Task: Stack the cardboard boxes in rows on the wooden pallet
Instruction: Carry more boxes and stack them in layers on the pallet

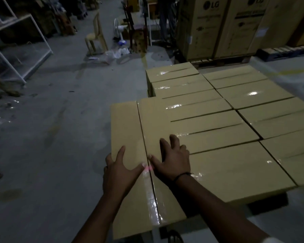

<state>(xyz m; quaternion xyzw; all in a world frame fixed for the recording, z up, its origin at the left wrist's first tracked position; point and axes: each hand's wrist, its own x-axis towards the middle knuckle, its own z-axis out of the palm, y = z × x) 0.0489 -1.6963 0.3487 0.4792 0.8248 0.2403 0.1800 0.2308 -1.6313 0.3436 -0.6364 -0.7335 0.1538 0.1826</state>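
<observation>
A long taped cardboard box lies on top of the stacked layer, overhanging its left edge. My left hand rests flat on the box's near left flap, fingers spread, with some fingertips over the left edge. My right hand presses flat on the right flap beside the taped seam. Beneath and to the right, several tan boxes sit in neat rows. A dark corner of the pallet shows under the near boxes.
Tall LG cartons stand on another pallet behind the stack. White metal shelving lines the left. A chair, a fan and plastic litter sit on the grey concrete floor ahead.
</observation>
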